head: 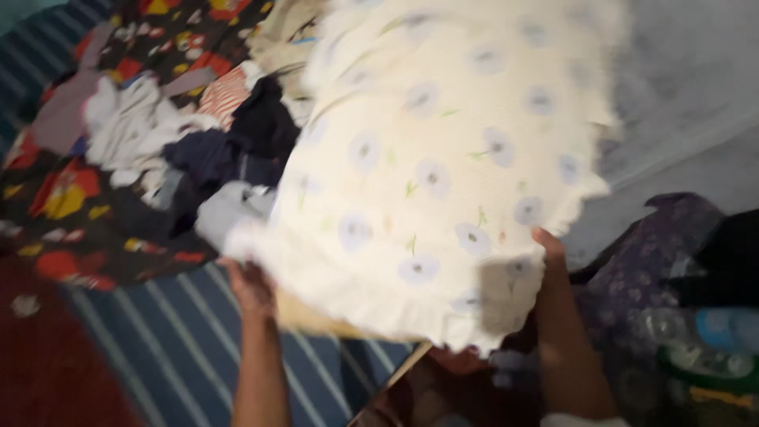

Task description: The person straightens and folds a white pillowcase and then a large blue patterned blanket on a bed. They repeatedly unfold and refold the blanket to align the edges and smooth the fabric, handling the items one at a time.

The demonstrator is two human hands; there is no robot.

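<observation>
Cream cloth [443, 166] w/ pale blue flowers & a ruffled edge fills the middle of the view, held up off the bed and spread wide; whole pic is blurred. Left hand [249, 285] grips its near-left corner, fingers closed on the ruffle. Right hand [547, 247] pinches the near-right edge, thumb on the front, rest of the fingers hidden behind the fabric. Both forearms come up from the near edge.

Behind & left of the cloth: a heap of clothes [190, 150], w/ white, grey, navy and a red-striped piece mixed together, just beside the cloth's left edge. The heap lies on a dark floral spread [71, 213] w/ red & yellow blooms, which runs to the far left. Nearer, under the left forearm, a blue sheet w/ white stripes [182, 348]; a dark red area [39, 372] sits at the near-left corner.

Right side: purple patterned fabric [632, 285] bunched near the right forearm, and a clear plastic bottle [696, 340] near the right edge. Far right, a grey wall [696, 79].
</observation>
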